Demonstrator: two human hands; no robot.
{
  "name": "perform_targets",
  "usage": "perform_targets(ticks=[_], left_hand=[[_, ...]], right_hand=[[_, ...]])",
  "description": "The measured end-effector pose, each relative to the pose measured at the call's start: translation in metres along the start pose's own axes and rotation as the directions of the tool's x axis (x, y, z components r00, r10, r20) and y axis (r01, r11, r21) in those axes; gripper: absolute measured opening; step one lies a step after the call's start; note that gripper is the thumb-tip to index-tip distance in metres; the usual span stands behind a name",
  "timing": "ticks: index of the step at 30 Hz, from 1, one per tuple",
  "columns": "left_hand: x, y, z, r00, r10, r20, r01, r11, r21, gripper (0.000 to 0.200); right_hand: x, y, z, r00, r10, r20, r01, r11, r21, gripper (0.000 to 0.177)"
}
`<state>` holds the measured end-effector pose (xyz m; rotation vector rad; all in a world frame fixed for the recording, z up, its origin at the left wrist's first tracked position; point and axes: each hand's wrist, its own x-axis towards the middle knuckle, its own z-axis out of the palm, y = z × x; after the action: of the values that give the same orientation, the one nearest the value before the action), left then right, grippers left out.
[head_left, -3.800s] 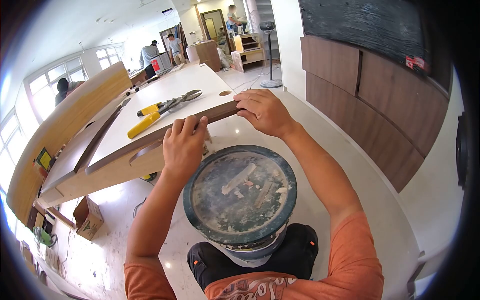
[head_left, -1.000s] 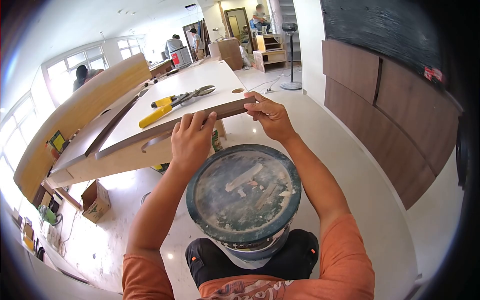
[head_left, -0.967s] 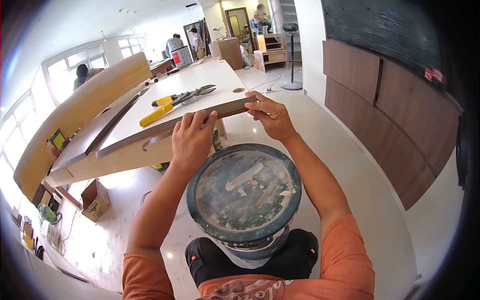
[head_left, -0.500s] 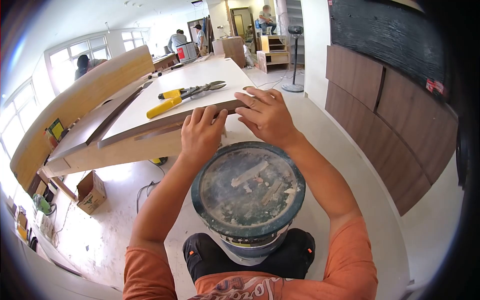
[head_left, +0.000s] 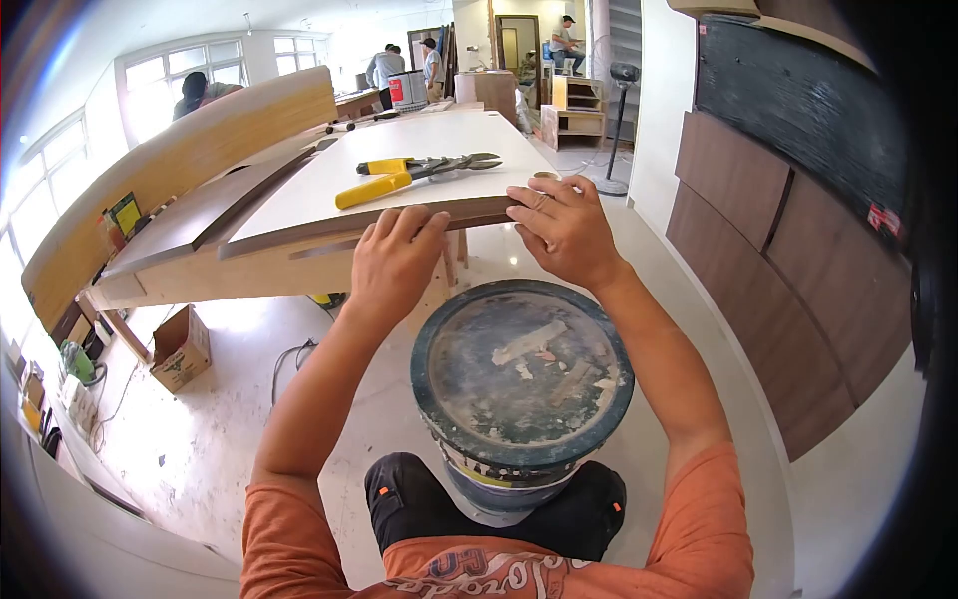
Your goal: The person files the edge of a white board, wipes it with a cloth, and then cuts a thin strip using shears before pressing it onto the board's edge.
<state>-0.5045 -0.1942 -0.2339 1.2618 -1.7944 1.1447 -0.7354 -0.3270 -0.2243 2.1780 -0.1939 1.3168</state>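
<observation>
A large board [head_left: 399, 147] with a white top and a dark brown front edge lies on the workbench. My left hand [head_left: 394, 262] is at this front edge, its fingers bent over the dark strip. Further right, near the board's corner, my right hand [head_left: 567, 228] has its fingers on the same edge, thumb below. Both hands grip the edge. Yellow-handled snips [head_left: 409, 177] rest on the white top, just behind the hands, with the blades pointing right. A round bucket lid [head_left: 519, 369] with scraps on it is below, between my forearms.
Curved wooden panel [head_left: 180, 180] along the bench's left side. Cardboard box [head_left: 182, 349] and cable on the floor at left. Brown panels [head_left: 738, 250] lean on the right wall. Stand fan [head_left: 619, 120] further back. Several people [head_left: 386, 72] are in the background.
The view has shifted, so the bench and bucket appear further right. My left hand sits further left along the board edge. Both hands stay at the edge.
</observation>
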Motion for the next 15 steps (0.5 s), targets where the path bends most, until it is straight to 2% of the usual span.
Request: perform_targets(ticks=[9,15], left_hand=[[-0.016,-0.034,-0.040,0.974,-0.207,0.097,0.225,0.945,-0.239,0.031],[-0.025,-0.048,-0.046,0.967,-0.239,0.085,0.252,0.947,-0.202,0.027]], right_hand=[[0.028,-0.032,0.017,1.000,-0.010,0.019,0.007,0.990,0.144,0.025],[0.059,-0.057,0.026,0.990,0.086,0.108,-0.118,0.933,0.340,0.025]])
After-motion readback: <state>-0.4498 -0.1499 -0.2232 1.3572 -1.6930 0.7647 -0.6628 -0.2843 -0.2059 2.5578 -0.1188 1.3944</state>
